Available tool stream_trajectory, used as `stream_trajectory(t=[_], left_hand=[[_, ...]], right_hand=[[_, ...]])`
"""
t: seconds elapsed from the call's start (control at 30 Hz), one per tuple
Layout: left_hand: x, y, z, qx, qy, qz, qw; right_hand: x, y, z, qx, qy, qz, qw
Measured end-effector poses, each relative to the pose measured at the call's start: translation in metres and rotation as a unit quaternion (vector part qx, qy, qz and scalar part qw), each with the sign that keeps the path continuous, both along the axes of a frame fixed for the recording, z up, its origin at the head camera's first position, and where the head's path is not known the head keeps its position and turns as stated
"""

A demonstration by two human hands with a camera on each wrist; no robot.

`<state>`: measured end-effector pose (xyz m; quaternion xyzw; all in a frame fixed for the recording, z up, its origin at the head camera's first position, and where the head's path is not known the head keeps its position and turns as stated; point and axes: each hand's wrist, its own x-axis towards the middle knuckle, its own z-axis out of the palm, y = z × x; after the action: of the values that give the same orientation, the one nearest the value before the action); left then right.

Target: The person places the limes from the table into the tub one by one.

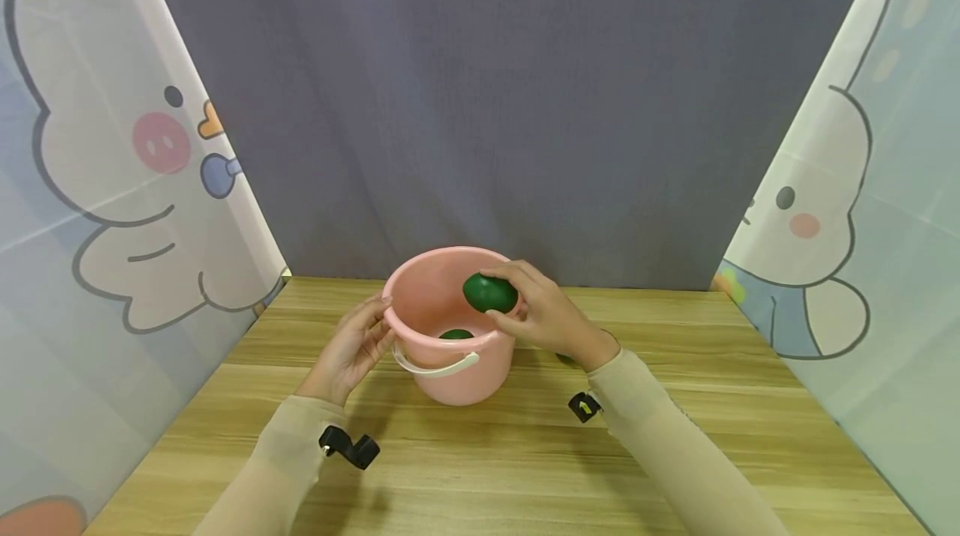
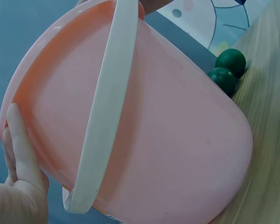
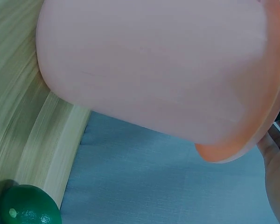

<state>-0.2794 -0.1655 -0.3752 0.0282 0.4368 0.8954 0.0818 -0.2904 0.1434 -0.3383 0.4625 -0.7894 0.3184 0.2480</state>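
A pink bucket [image 1: 468, 383] stands upright on the wooden table [image 1: 465, 469], its white handle [image 1: 438, 372] hanging down outside the wall between 6 and 7 o'clock. Clock positions are taken from the bucket's mouth in the head view. At 9 o'clock the left hand [image 1: 352, 348] pinches the rim, thumb and fingers on either side of it. At 3 o'clock the right hand [image 1: 543, 307] is partly closed, holding a glossy green oval fruit [image 1: 490, 293] between thumb and fingers over the opening; whether that hand touches the rim cannot be told. Inside the bucket, toward 6 o'clock, another green fruit [image 1: 456, 335] shows partly above the near rim. On the table at 4 o'clock, a loose green fruit [image 1: 566, 359] lies mostly hidden behind the right wrist; the left wrist view shows two green fruits [image 2: 231, 62] lying together beyond the bucket. A dark grey cloth [image 1: 480, 102] hangs at 12 o'clock.
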Motion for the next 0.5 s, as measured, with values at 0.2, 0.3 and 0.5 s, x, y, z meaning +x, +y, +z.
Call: stream_trajectory(t=[0.2,0.3,0.5], left_hand=[[0.0001,0.0006,0.0004,-0.001,0.000,0.003,1.0000],[0.0000,0.0006,0.0004,0.000,0.000,0.003,1.0000],[0.0005,-0.0001,0.0008,-0.001,0.003,0.000,1.0000]], right_hand=[[0.0007,0.0008,-0.0010,-0.001,-0.011,0.000,0.9999],[0.0007,0.0010,-0.0010,0.000,-0.007,0.000,1.0000],[-0.0003,0.0021,0.0013,0.007,0.035,-0.017,0.9992]])
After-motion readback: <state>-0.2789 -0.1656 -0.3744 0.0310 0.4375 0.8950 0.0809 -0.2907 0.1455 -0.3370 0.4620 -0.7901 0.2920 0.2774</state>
